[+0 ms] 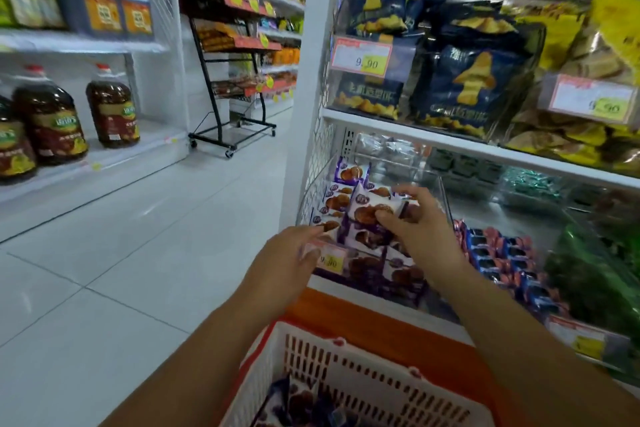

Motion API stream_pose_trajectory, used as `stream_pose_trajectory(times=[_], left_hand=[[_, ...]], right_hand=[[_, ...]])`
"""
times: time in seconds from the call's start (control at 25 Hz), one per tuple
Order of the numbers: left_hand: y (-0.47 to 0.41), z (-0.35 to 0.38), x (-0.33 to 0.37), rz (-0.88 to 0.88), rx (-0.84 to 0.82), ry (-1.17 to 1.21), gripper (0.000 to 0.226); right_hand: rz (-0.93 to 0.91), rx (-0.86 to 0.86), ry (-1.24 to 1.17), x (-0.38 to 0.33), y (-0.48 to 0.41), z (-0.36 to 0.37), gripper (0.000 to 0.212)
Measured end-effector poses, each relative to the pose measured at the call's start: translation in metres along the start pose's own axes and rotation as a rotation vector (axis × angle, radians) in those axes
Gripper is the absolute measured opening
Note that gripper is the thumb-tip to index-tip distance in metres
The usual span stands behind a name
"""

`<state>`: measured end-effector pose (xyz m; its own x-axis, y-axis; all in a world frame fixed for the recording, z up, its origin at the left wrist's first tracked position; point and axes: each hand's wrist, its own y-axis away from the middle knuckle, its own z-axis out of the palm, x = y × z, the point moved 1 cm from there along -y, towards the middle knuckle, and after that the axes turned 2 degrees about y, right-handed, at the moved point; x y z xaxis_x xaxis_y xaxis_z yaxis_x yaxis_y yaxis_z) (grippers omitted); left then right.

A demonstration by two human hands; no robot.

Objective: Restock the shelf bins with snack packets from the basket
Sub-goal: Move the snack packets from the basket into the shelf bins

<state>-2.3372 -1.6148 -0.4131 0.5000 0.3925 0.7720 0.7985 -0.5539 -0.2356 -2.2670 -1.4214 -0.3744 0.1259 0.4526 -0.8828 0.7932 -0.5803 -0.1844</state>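
Note:
A clear shelf bin (446, 204) on the lower shelf holds several white-and-purple snack packets (341, 199) printed with brown cookies. My right hand (419, 229) is over the bin, fingers shut on one such packet (372, 206) that lies on top of the pile. My left hand (287, 260) reaches toward the bin's front left corner with fingers apart, by the price tag (329, 258), holding nothing. A white slotted basket (363, 371) sits below the hands, with a few purple packets (298, 406) in its bottom.
A neighbouring bin holds blue-and-red packets (498, 260); green packets (595, 263) lie further right. The upper shelf carries dark blue snack bags (471, 80). An orange ledge (349, 308) runs under the bins. Oil bottles (112, 107) and a wheeled rack (235, 80) stand across the tiled aisle.

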Motion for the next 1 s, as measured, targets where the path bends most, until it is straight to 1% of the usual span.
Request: stream_pose_trajectory(times=[0.08,0.12,0.2,0.36,0.52,0.56,0.64,0.76,0.84,0.92,1.0], left_hand=[[-0.014,-0.004,-0.011,0.025,0.017,-0.156,0.041],[-0.019,-0.003,-0.017,0.035,0.015,-0.187,0.041],[-0.027,-0.002,-0.025,0.056,0.009,-0.196,0.040],[-0.038,0.003,-0.047,0.095,0.051,-0.229,0.046],[-0.042,0.005,-0.064,0.162,0.035,-0.209,0.045],[-0.042,0.005,-0.066,0.170,0.035,-0.202,0.044],[-0.042,0.005,-0.067,0.174,0.035,-0.182,0.044],[-0.041,0.007,-0.065,0.170,0.063,-0.157,0.044],[-0.036,0.008,-0.063,0.168,0.102,-0.159,0.043],[-0.026,0.010,-0.060,0.161,0.155,-0.161,0.039],[-0.011,0.016,-0.060,0.124,0.190,-0.171,0.035]], right_hand=[[-0.049,0.060,0.143,-0.006,-0.051,0.007,0.025],[-0.047,0.068,0.181,-0.003,-0.076,0.015,0.023],[-0.060,0.076,0.245,0.007,-0.120,0.031,0.026],[-0.056,0.085,0.355,0.022,-0.180,0.062,0.031],[0.024,-0.009,0.453,0.043,-0.207,0.087,0.037],[0.027,-0.010,0.462,0.050,-0.210,0.090,0.039],[0.001,0.007,0.477,0.057,-0.211,0.092,0.043],[-0.041,0.006,0.570,0.055,-0.205,0.083,0.054],[-0.073,0.051,0.501,0.046,-0.187,0.071,0.056],[-0.179,0.134,0.307,0.033,-0.152,0.057,0.046],[-0.288,0.202,0.114,0.019,-0.097,0.045,0.037]])
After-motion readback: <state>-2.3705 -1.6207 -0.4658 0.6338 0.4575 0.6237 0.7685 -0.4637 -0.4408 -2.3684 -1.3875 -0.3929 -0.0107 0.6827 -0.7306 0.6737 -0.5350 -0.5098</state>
